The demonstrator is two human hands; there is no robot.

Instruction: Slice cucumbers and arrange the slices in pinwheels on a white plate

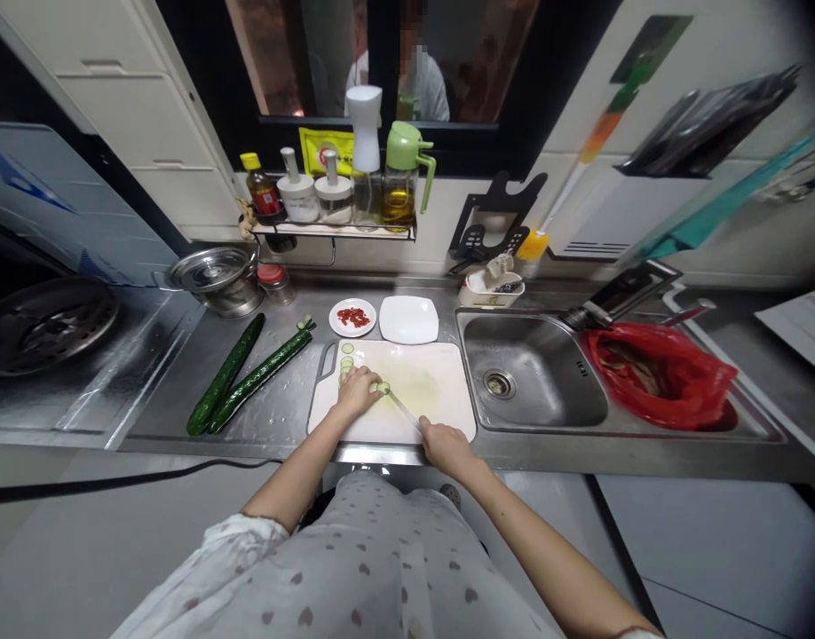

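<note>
One steel tabletop (288, 404) carries everything, with one sink basin (541, 404) plainly visible on the right. Beside it, one red plastic bag (680, 404) blocks much of what lies beneath; its contents are hard to make out. Above the tabletop, one wire rack (381, 232) holds five containers in a row: a sauce bottle, two white-lidded jars, a tall white-topped bottle and a green-topped oil bottle. One white cutting board (440, 404) lies left of the basin. Further left are two whole cucumbers (226, 377), touching at their near ends, and behind them one lidded steel pot (231, 293). Two white plates stand just behind the board: a square plate (408, 319) and a round plate (336, 317) bearing chopped red pieces (354, 317), too small to count. The right hand (447, 446) is closed around the knife, covering its handle; the blade of the knife (406, 412) points towards the left hand (359, 390). That hand's fingers grip a cucumber piece (382, 388) on the board, partly hiding it. Pale cucumber slices (347, 349) lie behind the left hand, some overlapping, their full number hidden.
</note>
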